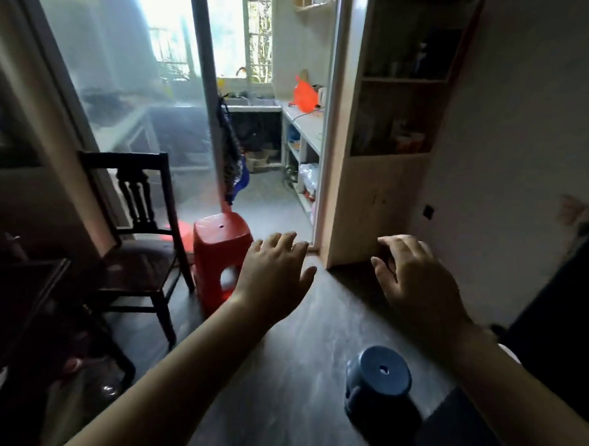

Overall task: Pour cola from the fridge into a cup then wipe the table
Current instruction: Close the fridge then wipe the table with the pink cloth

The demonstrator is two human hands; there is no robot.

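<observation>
Cola, cup, fridge: none can be made out in the head view; their place cannot be told
Left hand [277, 273]: bare, palm down, fingers spread wide, holding nothing; raised over the floor, in front of the red stool
Right hand [416, 280]: bare, palm down, fingers loosely curled and apart, holding nothing; in front of the lower edge of the wooden cabinet; whether it touches the cabinet cannot be told
Red stool [221, 253]: plastic, upright, a hole in the seat and an oval opening in its side; just beside the chair, near the doorway
Blue stool [378, 384]: plastic, upright, round seat with a hole; on the floor below the right forearm
Chair [142, 235]: dark wood, cushioned seat; left of the red stool
Wooden cabinet [380, 193]: pale, open shelves above with blurred contents; stands right of the doorway
Sliding glass door [130, 77]: frosted, partly open; a kitchen beyond
Kitchen worktop [306, 126]: white, runs along the right wall; carries an orange bag [305, 93]; a sink [255, 103] at the far end under a bright window
Floor [277, 392]: dark grey, streaked
</observation>
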